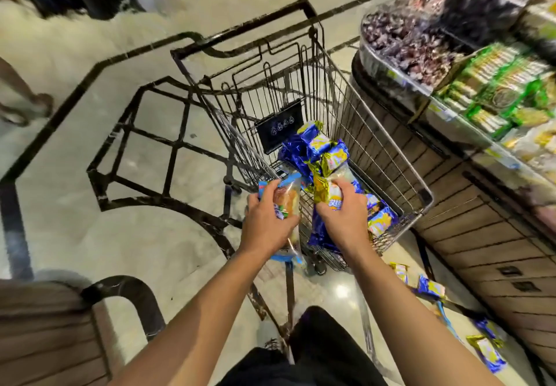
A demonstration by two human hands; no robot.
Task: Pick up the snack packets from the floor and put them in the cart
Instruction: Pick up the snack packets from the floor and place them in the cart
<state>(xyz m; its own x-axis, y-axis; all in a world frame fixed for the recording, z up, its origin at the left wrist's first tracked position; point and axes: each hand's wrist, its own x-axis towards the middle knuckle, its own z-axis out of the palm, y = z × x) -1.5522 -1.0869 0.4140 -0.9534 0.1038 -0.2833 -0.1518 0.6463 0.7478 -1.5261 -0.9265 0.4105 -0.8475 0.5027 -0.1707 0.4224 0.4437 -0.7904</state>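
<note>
snack packets (326, 196) | upright in both hands, long axes vertical | over cart (391, 156)

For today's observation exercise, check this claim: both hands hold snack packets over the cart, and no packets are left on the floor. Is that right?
Not quite. The left hand and right hand do each hold a packet at the cart, but the head view shows several snack packets lying on the floor at the lower right.

Cart (391, 144) top open; display counter (481, 235) crowds right.
</note>
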